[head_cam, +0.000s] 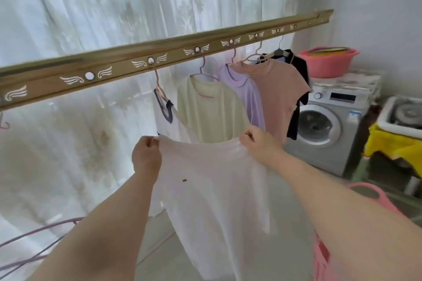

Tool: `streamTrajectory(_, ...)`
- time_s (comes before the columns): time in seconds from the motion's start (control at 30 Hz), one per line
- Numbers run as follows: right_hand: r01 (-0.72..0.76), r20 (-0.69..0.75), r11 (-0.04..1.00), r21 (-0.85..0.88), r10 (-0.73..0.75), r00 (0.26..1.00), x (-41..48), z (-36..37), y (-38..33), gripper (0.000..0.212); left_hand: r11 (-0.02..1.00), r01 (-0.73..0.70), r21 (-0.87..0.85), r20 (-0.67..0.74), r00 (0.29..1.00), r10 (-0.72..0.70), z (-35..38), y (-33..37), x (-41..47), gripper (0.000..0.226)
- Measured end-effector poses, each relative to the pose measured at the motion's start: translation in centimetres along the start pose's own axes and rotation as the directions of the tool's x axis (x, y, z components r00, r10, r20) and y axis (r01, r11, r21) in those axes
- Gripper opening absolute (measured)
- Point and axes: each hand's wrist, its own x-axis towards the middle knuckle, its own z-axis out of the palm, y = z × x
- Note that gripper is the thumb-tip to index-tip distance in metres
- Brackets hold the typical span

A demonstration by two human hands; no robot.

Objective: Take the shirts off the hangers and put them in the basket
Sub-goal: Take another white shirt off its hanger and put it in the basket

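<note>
Laundry room, curtained window; both hands pinch white shirt [212,201] shoulders.

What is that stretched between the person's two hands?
In the head view, the top edge of a white shirt spans the gap, gripped by the left hand and the right hand. A cream shirt hangs behind it.

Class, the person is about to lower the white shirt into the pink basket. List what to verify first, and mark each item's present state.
1. White shirt off its hanger, none showing in it: ok.
2. Left hand pinches one edge: ok.
3. Right hand grips the other edge: ok.
4. Pink basket near, at right: ok.
5. Room inside the basket: cannot tell, mostly hidden.
6. Rail cleared: not ok; cream shirt and others hang.
</note>
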Motion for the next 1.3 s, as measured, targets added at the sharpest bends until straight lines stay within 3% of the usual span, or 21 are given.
streamTrajectory(0.1, -0.049, 0.097, 0.991, 0.126, 0.037, 0.995, -0.6, -2.5, 2.5, 0.025, 0.995, -0.099, 0.028, -0.006, 0.995, 0.100, 2.4, 3.9, 0.5, 0.017)
streamTrajectory(0.2, -0.104, 0.246, 0.995, -0.007, 0.102, 0.964, -1.1, -4.8, 4.8, 0.040, 0.978, -0.194, 0.074, 0.034, 0.981, 0.192, 4.3, 7.0, 0.9, 0.018)
streamTrajectory(0.27, -0.157, 0.195, 0.983, -0.091, 0.172, 0.966, -0.7, -5.7, 6.5, 0.051, 0.959, -0.260, 0.110, 0.083, 0.964, 0.252, 5.5, 8.5, 1.1, 0.019)
streamTrajectory(0.33, -0.210, 0.072, 0.973, -0.098, 0.218, 0.973, -0.3, -6.2, 7.9, 0.046, 0.939, -0.306, 0.156, 0.118, 0.950, 0.289, 6.1, 9.5, 1.2, 0.019)
streamTrajectory(0.43, -0.268, -0.037, 0.955, 0.127, 0.275, 0.961, 0.2, -7.0, 9.2, 0.032, 0.910, -0.343, 0.233, 0.142, 0.938, 0.317, 6.4, 10.7, 1.4, 0.020)
streamTrajectory(0.57, -0.172, -0.172, 0.922, 0.346, 0.243, 0.955, 0.9, -8.5, 9.0, 0.033, 0.892, -0.361, 0.271, 0.211, 0.927, 0.311, 5.9, 11.7, 2.6, 0.016)
streamTrajectory(0.67, -0.094, -0.114, 0.894, 0.437, 0.159, 0.981, 1.0, -10.6, 7.8, 0.024, 0.892, -0.371, 0.258, 0.251, 0.917, 0.309, 5.2, 12.3, 3.6, 0.013)
streamTrajectory(0.77, -0.104, -0.070, 0.920, 0.379, 0.140, 0.988, 1.6, -12.8, 7.3, 0.017, 0.884, -0.381, 0.271, 0.272, 0.911, 0.310, 4.8, 12.4, 4.4, 0.015)
streamTrajectory(0.87, -0.135, -0.128, 0.933, 0.334, 0.187, 0.974, 2.6, -13.7, 7.6, 0.020, 0.898, -0.355, 0.262, 0.343, 0.904, 0.257, 5.4, 12.4, 4.3, 0.019)
streamTrajectory(0.97, -0.216, -0.166, 0.931, 0.295, 0.273, 0.948, 3.5, -13.1, 7.9, 0.031, 0.847, -0.347, 0.403, 0.414, 0.894, 0.170, 7.0, 12.7, 3.5, 0.030)
streamTrajectory(1.07, -0.293, -0.152, 0.881, 0.371, 0.369, 0.917, 4.3, -11.8, 6.9, 0.020, 0.848, -0.294, 0.441, 0.458, 0.886, 0.069, 9.4, 14.0, 1.6, 0.035)
streamTrajectory(1.17, -0.309, -0.033, 0.836, 0.453, 0.362, 0.932, 4.9, -10.3, 4.7, 0.025, 0.948, -0.114, 0.297, 0.562, 0.824, -0.077, 12.5, 15.1, -1.7, 0.033)
streamTrajectory(1.3, -0.263, 0.007, 0.867, 0.423, 0.288, 0.958, 4.9, -8.7, 2.6, 0.057, 0.999, 0.004, 0.041, 0.642, 0.766, -0.030, 15.4, 16.5, -6.0, 0.035)
